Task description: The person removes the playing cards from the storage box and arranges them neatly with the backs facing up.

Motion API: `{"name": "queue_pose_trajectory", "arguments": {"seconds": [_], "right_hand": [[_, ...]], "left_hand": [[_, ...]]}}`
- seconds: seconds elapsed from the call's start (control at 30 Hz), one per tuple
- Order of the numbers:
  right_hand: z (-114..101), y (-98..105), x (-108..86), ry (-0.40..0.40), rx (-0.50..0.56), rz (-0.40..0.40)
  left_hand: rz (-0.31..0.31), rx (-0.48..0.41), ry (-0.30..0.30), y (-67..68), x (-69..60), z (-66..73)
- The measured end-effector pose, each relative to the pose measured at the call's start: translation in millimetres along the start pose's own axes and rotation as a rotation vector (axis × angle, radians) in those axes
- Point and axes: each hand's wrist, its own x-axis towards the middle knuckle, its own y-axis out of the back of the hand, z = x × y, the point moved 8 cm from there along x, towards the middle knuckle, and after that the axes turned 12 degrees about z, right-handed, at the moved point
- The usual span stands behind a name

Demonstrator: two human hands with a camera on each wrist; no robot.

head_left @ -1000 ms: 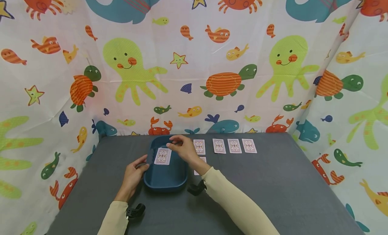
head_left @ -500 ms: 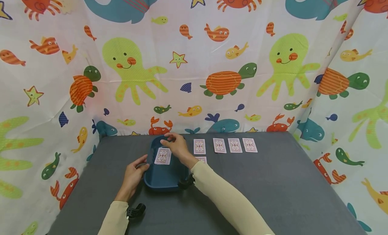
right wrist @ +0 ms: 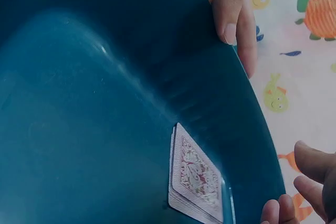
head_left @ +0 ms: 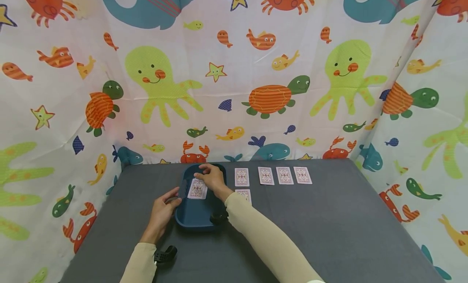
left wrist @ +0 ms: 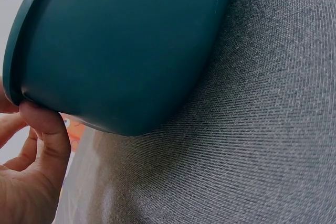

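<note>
A dark blue tray (head_left: 195, 214) (left wrist: 121, 40) (right wrist: 79, 129) holds a small stack of patterned-back cards (head_left: 197, 189) (right wrist: 194, 177), slightly fanned. My left hand (head_left: 161, 216) (left wrist: 37, 166) (right wrist: 233, 19) pinches the tray's left rim between thumb and fingers. Over the tray's far right part, just beyond the stack, is my right hand (head_left: 213, 180) (right wrist: 315, 182). Its thumb and index finger stand apart with nothing between them, while other fingertips lie at the rim in the right wrist view. In the head view that hand and wrist hide part of the right rim.
Right of the tray, cards lie face down on the grey tabletop (head_left: 310, 222): several in a far row (head_left: 266, 176) and one nearer card (head_left: 244, 195), partly behind my right sleeve (head_left: 263, 234). A printed sea-animal cloth (head_left: 226, 112) hangs behind the table.
My right hand and forearm have moved left over the tray, uncovering more of the two nearest table cards. My left hand has kept its hold on the rim.
</note>
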Motion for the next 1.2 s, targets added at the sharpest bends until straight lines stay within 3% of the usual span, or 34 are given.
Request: {"name": "queue_pose_trajectory", "arguments": {"seconds": [0.57,0.87,1.2], "right_hand": [[24.1,-12.2,8.5,-0.043,-0.047,-0.011],[25.9,-12.9,9.4,-0.033,-0.198,0.011],[32.3,-19.0,7.8,-0.039,-0.273,-0.021]], "left_hand": [[-0.004,-0.003,-0.006,-2.2,-1.4,0.1],[0.005,0.003,0.004,0.3,-0.4,0.1],[0.004,-0.006,0.005,1.0,0.8,-2.5]]}}
